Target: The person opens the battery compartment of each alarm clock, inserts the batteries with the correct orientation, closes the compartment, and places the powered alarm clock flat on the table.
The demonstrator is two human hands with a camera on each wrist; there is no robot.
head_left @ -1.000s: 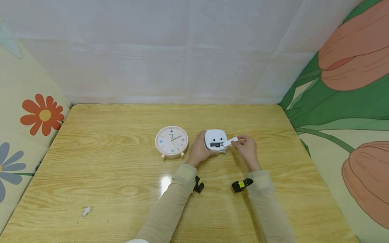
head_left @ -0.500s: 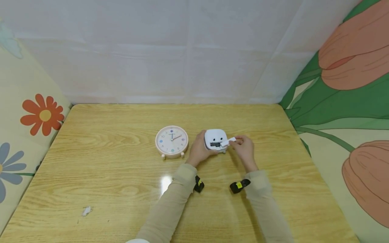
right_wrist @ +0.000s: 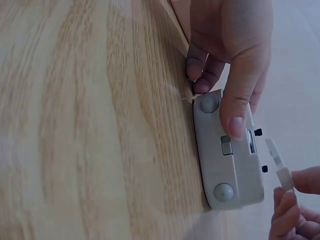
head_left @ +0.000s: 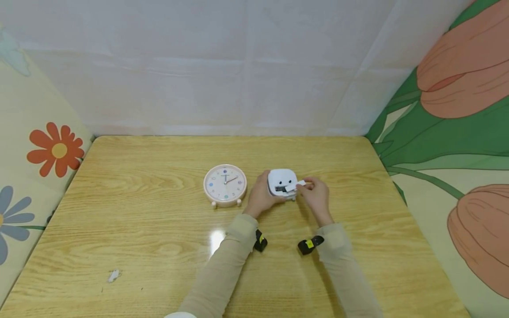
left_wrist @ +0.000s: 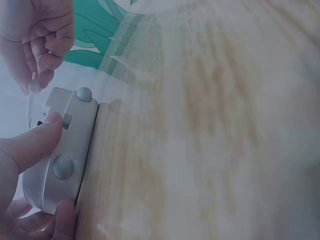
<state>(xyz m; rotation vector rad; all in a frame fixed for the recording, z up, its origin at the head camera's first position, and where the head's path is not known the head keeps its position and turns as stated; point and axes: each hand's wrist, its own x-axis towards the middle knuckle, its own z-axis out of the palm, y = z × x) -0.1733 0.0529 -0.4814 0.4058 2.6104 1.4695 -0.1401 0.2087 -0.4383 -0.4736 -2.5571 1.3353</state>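
Note:
A small white alarm clock [head_left: 281, 175] lies on its face, its back turned up with two black knobs and an uncovered battery compartment [head_left: 280, 189]. My left hand [head_left: 260, 196] grips it from the left; in the left wrist view the thumb presses its side between two round feet, near a grey tab [left_wrist: 66, 121]. Between thumb and fingers my right hand [head_left: 316, 196] pinches a thin white battery cover [right_wrist: 284, 177]. The cover is tilted just above the compartment's right end in the head view; the right wrist view shows a gap between cover and clock.
Left of my left hand, a round pink alarm clock [head_left: 225, 184] lies face up on the wooden table [head_left: 151, 212]. A whitish worn patch [head_left: 113, 276] marks the front left of the tabletop. A white curtain [head_left: 199, 88] hangs behind the far edge.
My right hand has moved a little left with the battery cover, bringing it over the right part of the compartment. My left hand and both clocks have stayed in place.

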